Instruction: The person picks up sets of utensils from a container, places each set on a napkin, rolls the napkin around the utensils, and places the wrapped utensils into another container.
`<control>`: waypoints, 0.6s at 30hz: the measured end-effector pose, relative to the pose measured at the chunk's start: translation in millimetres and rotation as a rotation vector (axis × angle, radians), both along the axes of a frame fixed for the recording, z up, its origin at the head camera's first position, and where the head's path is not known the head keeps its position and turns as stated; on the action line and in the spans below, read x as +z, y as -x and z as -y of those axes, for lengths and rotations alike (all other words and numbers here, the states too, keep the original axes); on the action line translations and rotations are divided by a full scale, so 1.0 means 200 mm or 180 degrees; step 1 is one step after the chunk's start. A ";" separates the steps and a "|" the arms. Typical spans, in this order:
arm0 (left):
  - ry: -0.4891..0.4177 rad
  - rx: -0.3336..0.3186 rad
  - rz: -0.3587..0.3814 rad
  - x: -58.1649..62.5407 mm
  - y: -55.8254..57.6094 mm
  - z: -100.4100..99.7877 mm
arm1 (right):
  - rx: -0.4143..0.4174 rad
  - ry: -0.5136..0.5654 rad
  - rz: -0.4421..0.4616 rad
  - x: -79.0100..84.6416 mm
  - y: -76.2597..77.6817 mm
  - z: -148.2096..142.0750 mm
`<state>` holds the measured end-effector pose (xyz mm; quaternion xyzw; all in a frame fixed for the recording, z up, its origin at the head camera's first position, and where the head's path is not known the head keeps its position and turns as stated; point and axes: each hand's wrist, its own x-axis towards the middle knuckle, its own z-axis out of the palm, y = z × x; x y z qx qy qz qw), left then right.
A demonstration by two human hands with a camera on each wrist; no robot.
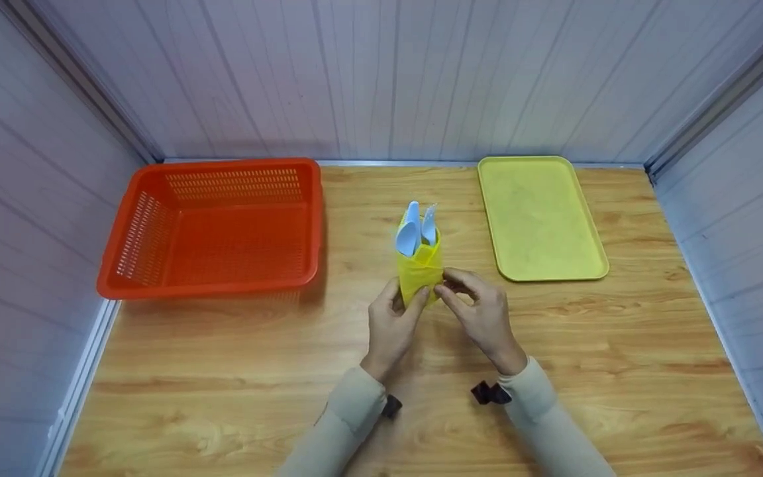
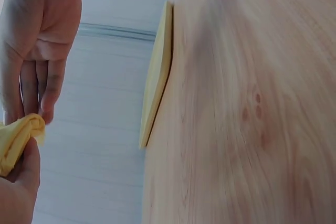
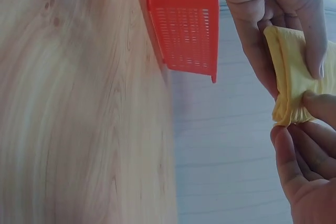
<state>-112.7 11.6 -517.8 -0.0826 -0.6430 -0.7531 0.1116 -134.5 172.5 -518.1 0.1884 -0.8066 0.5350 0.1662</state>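
A yellow napkin (image 1: 420,270) is wrapped into an upright pouch around light blue cutlery. Out of its top stick a spoon (image 1: 408,237), a fork-like piece (image 1: 429,225) and a narrow blue piece (image 1: 412,212) behind the spoon. My left hand (image 1: 389,326) grips the lower left of the bundle, thumb across the front. From the other side, my right hand (image 1: 481,313) pinches the napkin's lower right edge between thumb and fingers. Close up in the right wrist view, the folded napkin (image 3: 294,72) shows layered edges at its bottom; the cutlery is out of that view.
An orange-red slotted basket (image 1: 242,248) stands on the left of the wooden table (image 1: 222,384). A yellow tray (image 1: 544,218) lies at the back right. Pale panel walls (image 1: 368,79) close off the back and both sides.
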 end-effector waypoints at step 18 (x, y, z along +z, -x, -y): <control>-0.0071 -0.1066 0.0592 0.08 0.08 0.12 | 0.0672 0.1191 0.1309 -0.03 -0.02 -0.08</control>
